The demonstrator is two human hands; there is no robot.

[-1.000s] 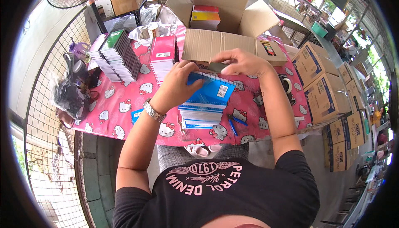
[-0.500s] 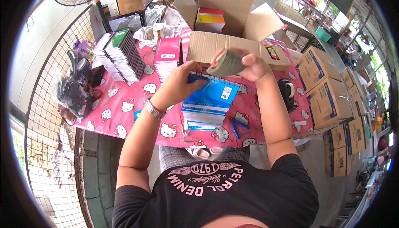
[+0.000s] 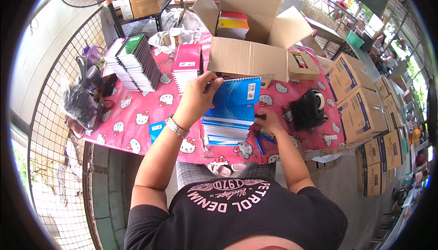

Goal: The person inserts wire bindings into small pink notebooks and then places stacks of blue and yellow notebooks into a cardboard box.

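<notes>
A stack of blue spiral notebooks lies at the near middle of the table. My left hand, with a metal watch on the wrist, is closed at the upper left corner of the top blue notebook, by its spiral edge. Low by the stack's right side is my right hand, its fingers curled near a small dark thing that I cannot make out. Blue-handled pliers lie just below that hand. To its right, a black tangled bundle sits against a tape dispenser.
Behind the stack stands an open carton with notebooks inside. A pink notebook stack and a dark-spiral stack stand to the left. A plastic bag lies at the left edge; closed cartons are piled beyond the right edge.
My right hand has come down from above the notebooks to the stack's right side. The olive-green folded thing it held no longer shows. A black bundle now shows by the tape dispenser.
</notes>
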